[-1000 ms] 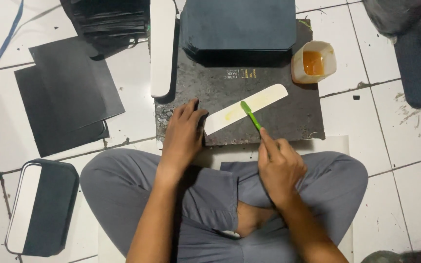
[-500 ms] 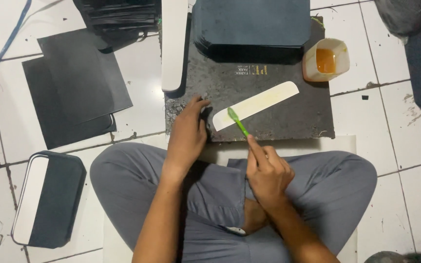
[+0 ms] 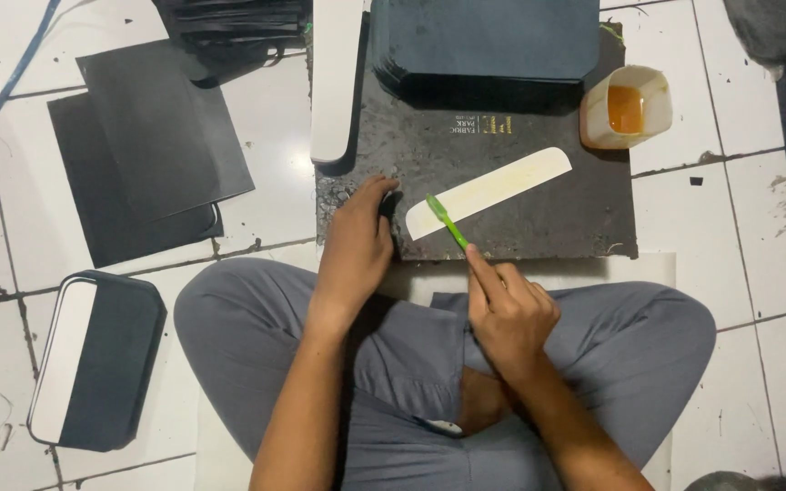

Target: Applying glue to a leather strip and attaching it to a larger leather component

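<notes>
White strip [image 3: 491, 192] lay diagonal on dark board [image 3: 548, 214], near its front edge; bare board to the right, glue cup [image 3: 627, 107] at far right corner. Left hand [image 3: 357, 244] pressed flat, fingers pinning strip's left end. Right hand [image 3: 505, 307] gripped green brush [image 3: 446, 221], tip on strip.

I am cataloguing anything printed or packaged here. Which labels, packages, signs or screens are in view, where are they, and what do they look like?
Small gold printed mark: on the rough dark grey work board, just below the stack of dark blue sheets; a short block of tiny lettering.
Cream plastic tub of orange glue: on the board's far right corner; squarish, open-topped, unlabelled.
No signs or screens are visible.
</notes>
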